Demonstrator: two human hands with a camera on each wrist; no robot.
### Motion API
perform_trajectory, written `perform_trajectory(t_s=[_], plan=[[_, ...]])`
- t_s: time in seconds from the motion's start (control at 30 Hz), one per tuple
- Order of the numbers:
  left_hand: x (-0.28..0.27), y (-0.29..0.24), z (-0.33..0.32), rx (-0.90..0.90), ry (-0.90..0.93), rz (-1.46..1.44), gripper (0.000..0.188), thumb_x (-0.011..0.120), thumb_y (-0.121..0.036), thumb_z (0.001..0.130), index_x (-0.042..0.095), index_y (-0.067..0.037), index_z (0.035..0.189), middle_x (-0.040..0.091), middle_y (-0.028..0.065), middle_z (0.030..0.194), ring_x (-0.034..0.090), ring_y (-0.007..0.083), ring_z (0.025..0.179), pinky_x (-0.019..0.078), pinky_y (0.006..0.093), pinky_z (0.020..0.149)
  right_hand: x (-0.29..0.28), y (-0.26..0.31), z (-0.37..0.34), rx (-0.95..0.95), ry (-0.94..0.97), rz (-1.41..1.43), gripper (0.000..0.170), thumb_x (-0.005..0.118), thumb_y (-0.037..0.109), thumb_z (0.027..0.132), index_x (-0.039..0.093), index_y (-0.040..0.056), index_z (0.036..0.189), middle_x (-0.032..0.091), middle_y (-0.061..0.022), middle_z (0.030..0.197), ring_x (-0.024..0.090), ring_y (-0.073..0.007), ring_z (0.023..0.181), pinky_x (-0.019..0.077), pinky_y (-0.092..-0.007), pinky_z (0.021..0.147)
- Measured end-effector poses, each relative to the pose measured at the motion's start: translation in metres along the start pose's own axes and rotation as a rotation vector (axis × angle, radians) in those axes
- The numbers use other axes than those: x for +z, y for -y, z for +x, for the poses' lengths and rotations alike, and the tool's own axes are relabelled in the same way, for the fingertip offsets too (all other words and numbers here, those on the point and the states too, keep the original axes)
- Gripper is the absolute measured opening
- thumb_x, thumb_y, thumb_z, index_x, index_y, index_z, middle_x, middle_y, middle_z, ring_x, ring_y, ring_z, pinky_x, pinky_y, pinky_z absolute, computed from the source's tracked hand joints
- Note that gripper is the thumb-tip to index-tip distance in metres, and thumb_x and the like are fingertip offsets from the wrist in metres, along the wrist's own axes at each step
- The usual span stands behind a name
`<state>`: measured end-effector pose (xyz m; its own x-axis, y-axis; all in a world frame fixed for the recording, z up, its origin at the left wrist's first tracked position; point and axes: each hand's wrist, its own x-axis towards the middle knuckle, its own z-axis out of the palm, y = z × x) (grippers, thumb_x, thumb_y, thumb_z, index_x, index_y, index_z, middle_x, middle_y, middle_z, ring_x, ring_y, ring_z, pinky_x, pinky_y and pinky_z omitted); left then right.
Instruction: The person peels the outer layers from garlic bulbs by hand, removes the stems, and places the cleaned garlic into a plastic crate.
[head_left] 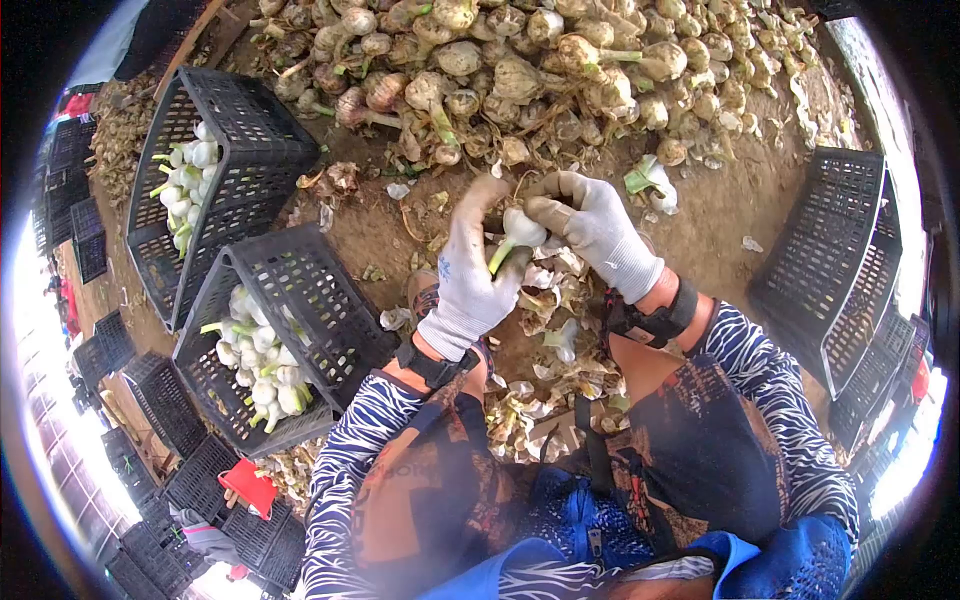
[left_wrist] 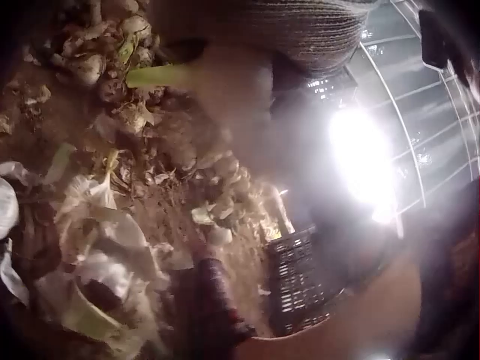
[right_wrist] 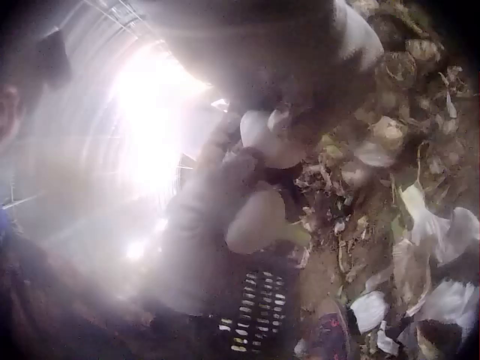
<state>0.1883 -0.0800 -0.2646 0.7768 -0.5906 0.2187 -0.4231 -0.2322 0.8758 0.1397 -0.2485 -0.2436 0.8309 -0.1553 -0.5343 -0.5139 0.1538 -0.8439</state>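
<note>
A white garlic bulb (head_left: 523, 228) with a short green stem is held between two gloved hands in the head view. The left hand (head_left: 468, 285) grips it from the left, thumb beside the stem. From the right, the right hand (head_left: 598, 236) pinches at the bulb's upper side with bent fingers. In the left wrist view the left glove (left_wrist: 307, 34) fills the top, and a green stem (left_wrist: 159, 76) sticks out left. Blur covers much of the right wrist view, where a pale bulb (right_wrist: 259, 221) shows beside dim fingers.
A heap of unpeeled garlic (head_left: 500, 70) lies beyond the hands. Black crates with white bulbs, one nearer (head_left: 320, 290) and one farther (head_left: 265, 125), stand left. Another black crate (head_left: 825, 255) stands right. Peeled skins (head_left: 545, 400) litter the ground between the legs.
</note>
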Motion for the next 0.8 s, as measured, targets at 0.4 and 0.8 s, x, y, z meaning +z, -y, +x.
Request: perform_trajectory(t_s=[0.4, 0.8], plan=[[-0.006, 0.019, -0.002, -0.77, 0.035, -0.978, 0.032, 0.054, -0.023, 0.094, 0.056, -0.002, 0.118, 0.064, 0.0039, 0.095, 0.063, 0.0123, 0.082, 0.0549, 0.0265, 0.071, -0.003, -0.042, 0.03, -0.42, -0.305, -0.568, 0.013, 0.06, 0.011, 0.081, 0.058, 0.0023, 0.09, 0.061, -0.0187, 0.09, 0.058, -0.0402, 0.088, 0.0477, -0.0435, 0.073], [0.006, 0.054, -0.056, -0.319, 1.124, 0.103, 0.035, 0.063, -0.026, 0.082, 0.062, -0.027, 0.117, 0.065, 0.0091, 0.111, 0.062, 0.0304, 0.098, 0.0482, 0.038, 0.085, -0.049, -0.151, -0.014, -0.506, -0.065, -1.4, 0.048, 0.063, 0.031, 0.08, 0.052, 0.015, 0.125, 0.049, -0.0126, 0.131, 0.048, -0.0319, 0.118, 0.034, -0.0464, 0.102]])
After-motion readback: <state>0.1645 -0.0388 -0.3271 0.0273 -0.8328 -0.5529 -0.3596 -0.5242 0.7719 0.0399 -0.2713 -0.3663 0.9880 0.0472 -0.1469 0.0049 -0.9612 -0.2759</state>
